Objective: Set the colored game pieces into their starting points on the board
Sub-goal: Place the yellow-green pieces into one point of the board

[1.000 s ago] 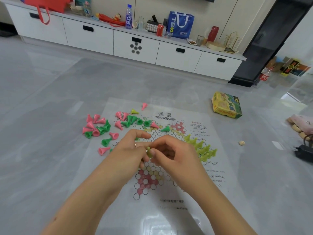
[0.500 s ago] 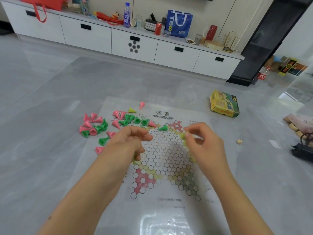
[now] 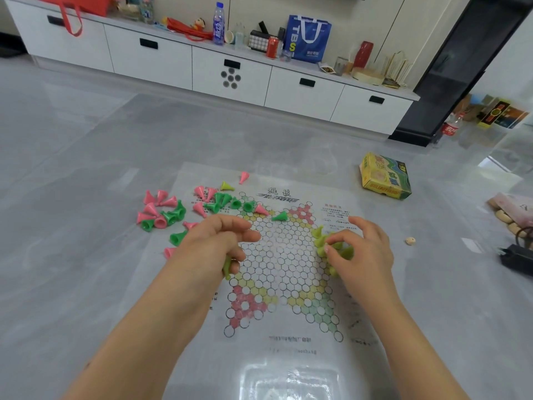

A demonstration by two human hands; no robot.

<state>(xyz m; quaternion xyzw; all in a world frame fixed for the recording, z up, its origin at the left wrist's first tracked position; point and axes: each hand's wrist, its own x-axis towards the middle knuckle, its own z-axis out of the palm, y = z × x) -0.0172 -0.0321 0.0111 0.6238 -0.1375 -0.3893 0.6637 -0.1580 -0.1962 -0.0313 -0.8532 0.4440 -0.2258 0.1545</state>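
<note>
The paper board lies flat on the grey floor, and every place below is given relative to it. At its right point stands a cluster of yellow-green pieces, upright in the circles there. The right hand is over this cluster, with thumb and forefinger narrowed on one piece, probably to seat it in a circle; how many circles of that point remain free I cannot tell, because the hand covers them. The left hand hovers over the left edge of the board with fingers curled around a few spare yellow-green pieces. It seems to hold them as a supply, so the right hand has a short reach.

The pink and green pieces lie tipped over in a loose heap beyond the upper left corner of the board, some on the paper itself. One green piece lies on its side near the top point. A yellow box rests on the floor past the upper right corner.
</note>
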